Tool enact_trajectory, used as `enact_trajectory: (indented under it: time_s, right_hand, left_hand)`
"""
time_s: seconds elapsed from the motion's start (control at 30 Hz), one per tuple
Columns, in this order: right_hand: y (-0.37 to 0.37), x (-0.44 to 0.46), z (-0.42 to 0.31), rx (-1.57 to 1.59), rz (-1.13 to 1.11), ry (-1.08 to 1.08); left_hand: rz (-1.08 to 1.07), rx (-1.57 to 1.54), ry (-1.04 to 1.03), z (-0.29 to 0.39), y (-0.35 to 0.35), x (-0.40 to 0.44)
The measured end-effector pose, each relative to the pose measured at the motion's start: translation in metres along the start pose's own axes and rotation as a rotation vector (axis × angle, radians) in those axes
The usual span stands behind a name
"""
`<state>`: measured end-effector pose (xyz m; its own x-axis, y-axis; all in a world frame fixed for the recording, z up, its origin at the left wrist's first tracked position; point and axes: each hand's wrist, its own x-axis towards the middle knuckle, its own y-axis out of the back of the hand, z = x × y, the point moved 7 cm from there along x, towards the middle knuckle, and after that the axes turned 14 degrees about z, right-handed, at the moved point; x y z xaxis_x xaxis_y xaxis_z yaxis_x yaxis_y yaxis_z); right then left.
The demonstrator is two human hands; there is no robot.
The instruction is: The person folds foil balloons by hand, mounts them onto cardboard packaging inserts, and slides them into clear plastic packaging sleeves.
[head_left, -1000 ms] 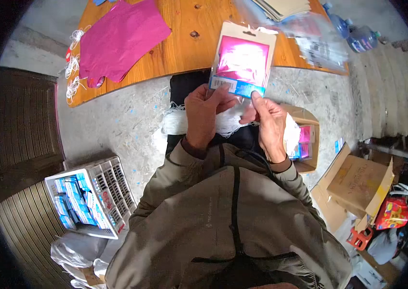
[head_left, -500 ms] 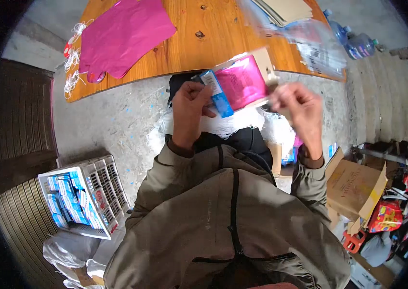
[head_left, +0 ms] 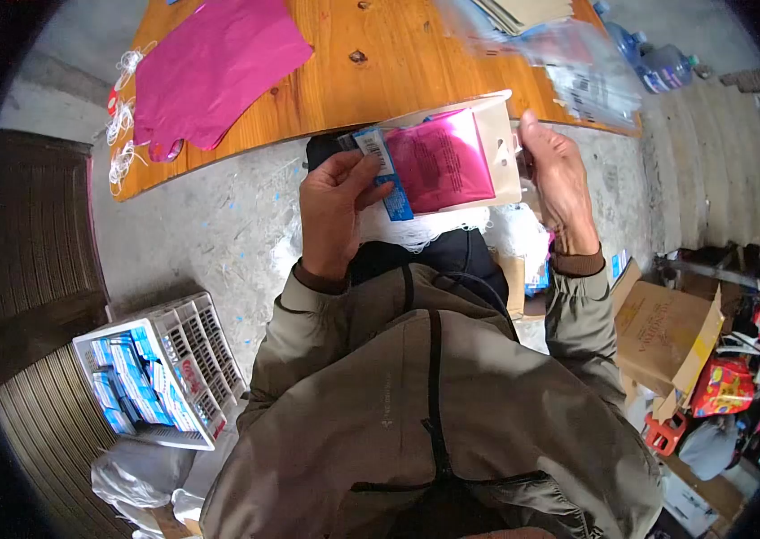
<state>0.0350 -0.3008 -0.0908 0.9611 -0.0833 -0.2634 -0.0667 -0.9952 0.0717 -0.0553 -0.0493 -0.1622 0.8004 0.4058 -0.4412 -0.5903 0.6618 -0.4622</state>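
Observation:
My left hand (head_left: 337, 202) pinches a slim blue-and-white packet (head_left: 397, 203) at the left end of a beige card (head_left: 504, 171). A shiny pink folded plastic packet (head_left: 441, 160) with small dark print lies on the card, against the blue one. Two small holes show near the card's right end. There, my right hand (head_left: 557, 175) is curled with its thumb upward, close beside the card's edge; what its fingers hold, if anything, is hidden. White strings (head_left: 425, 232) lie over my lap just under the card.
Ahead, a wooden table (head_left: 380, 81) carries pink plastic sheets (head_left: 218, 76), looped white strings (head_left: 121, 166) and clear bags (head_left: 591, 90). A white crate (head_left: 205, 359) of blue-and-white boxes stands at left. An open carton (head_left: 663, 332) sits at right, and bottles (head_left: 667, 67) stand beyond the table.
The card has turned more level, showing more of its holed right end. My right hand has risen slightly beside it, its thumb now upright. My left hand has shifted slightly left.

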Motion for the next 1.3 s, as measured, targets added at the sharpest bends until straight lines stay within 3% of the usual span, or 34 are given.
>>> enact_trajectory:
  time_s: [0.13, 0.23, 0.37, 0.4, 0.5, 0.53, 0.63, 0.77, 0.9, 1.03, 1.17, 1.2, 1.3]
  right_hand:
    - [-0.011, -0.019, -0.044, 0.239, 0.347, 0.152]
    - [-0.012, -0.014, -0.037, -0.448, 0.123, 0.424]
    - [-0.006, 0.012, 0.000, 0.143, 0.134, 0.045]
    - [-0.006, 0.008, -0.007, 0.188, 0.042, -0.004]
    - [-0.008, -0.012, -0.022, 0.328, 0.178, 0.061]
    - [-0.005, -0.019, -0.023, 0.304, 0.209, 0.093]
    - [-0.009, -0.034, -0.017, -0.355, 0.048, 0.383]
    - [-0.001, -0.014, 0.009, -0.016, 0.078, 0.302]
    - [0.007, -0.018, -0.022, 0.289, 0.216, 0.134]
    - [0.005, -0.011, -0.025, -0.152, 0.125, 0.361]
    - [0.002, 0.003, -0.007, 0.253, 0.082, 0.069]
    - [0.000, 0.002, -0.011, 0.357, -0.073, 0.025]
    - [0.004, -0.008, -0.017, 0.392, 0.072, 0.036]
  left_hand:
    - [0.002, 0.013, 0.003, -0.003, -0.001, 0.002]
    - [-0.020, 0.051, 0.006, -0.005, -0.005, -0.001]
    - [-0.062, -0.002, 0.001, -0.001, -0.007, -0.002]
    - [-0.064, -0.028, 0.002, 0.001, -0.005, 0.000]
    - [-0.048, -0.084, -0.019, 0.001, 0.000, 0.005]
    - [-0.037, -0.099, -0.029, 0.000, 0.002, 0.006]
    - [-0.058, -0.054, -0.030, -0.004, -0.006, 0.002]
    - [-0.077, -0.042, -0.025, -0.004, -0.007, 0.006]
    - [-0.064, -0.067, -0.054, -0.005, 0.000, 0.007]
    - [-0.125, 0.074, -0.045, -0.006, -0.006, 0.003]
    - [-0.183, 0.204, 0.067, -0.010, -0.016, -0.002]
    - [-0.171, 0.203, 0.070, -0.010, -0.015, -0.003]
    - [-0.158, 0.104, 0.033, -0.011, -0.004, 0.006]
